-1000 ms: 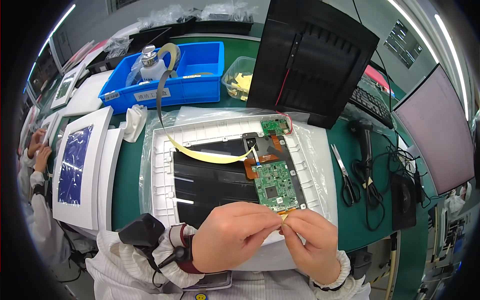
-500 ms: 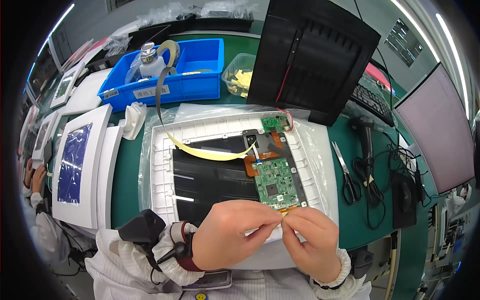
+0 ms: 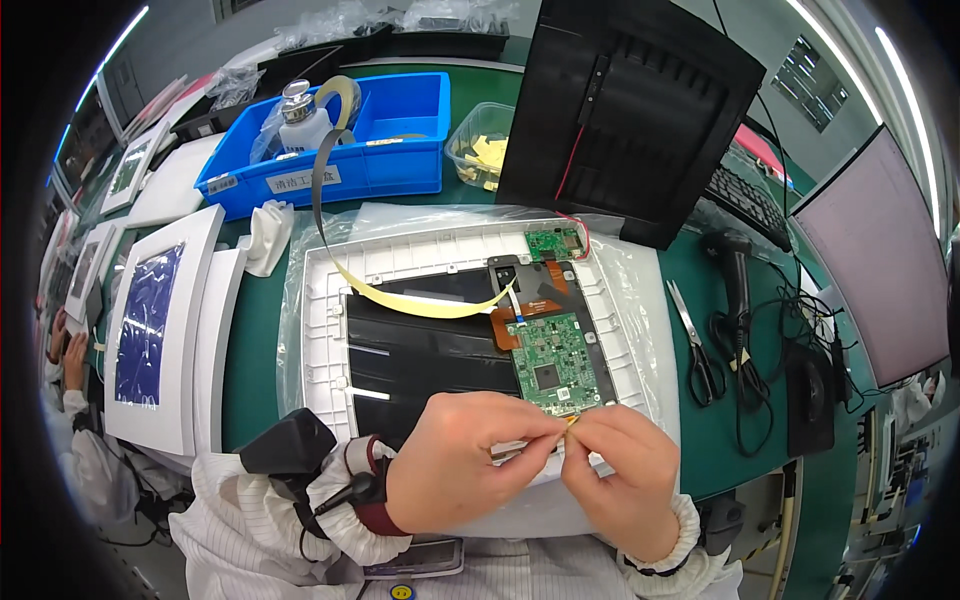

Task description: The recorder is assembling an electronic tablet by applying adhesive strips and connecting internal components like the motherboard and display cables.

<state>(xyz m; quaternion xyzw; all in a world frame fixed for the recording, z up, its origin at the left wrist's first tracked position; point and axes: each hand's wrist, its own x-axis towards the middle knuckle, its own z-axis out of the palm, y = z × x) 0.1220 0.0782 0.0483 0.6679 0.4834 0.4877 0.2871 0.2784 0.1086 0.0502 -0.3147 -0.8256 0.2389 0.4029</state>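
Observation:
My left hand (image 3: 470,460) and my right hand (image 3: 625,475) meet at the fingertips, both closed in a pinch. Between them shows a small yellow-orange bit, too small to name. They are just over the near edge of a green circuit board (image 3: 553,360), which is mounted on a black display panel (image 3: 430,350) inside a white plastic frame (image 3: 325,370). Orange flex cables (image 3: 503,330) run from the board's upper left. A long strip of yellow tape (image 3: 420,303) arches from the blue bin down to the panel. A smaller green board (image 3: 553,243) sits at the frame's far right corner.
A black cover (image 3: 630,110) stands upright behind, with a red wire (image 3: 572,165) down to the small board. Scissors (image 3: 697,345), a scanner (image 3: 735,290) and tangled cables lie right. A blue bin (image 3: 400,160) and a clear tub (image 3: 485,150) stand behind; white-framed panels (image 3: 205,330) lie left.
Both hands stay pinched together at the board's near edge. The fingertips have shifted slightly, and a little more of the yellow-orange bit shows. Nothing else has visibly moved.

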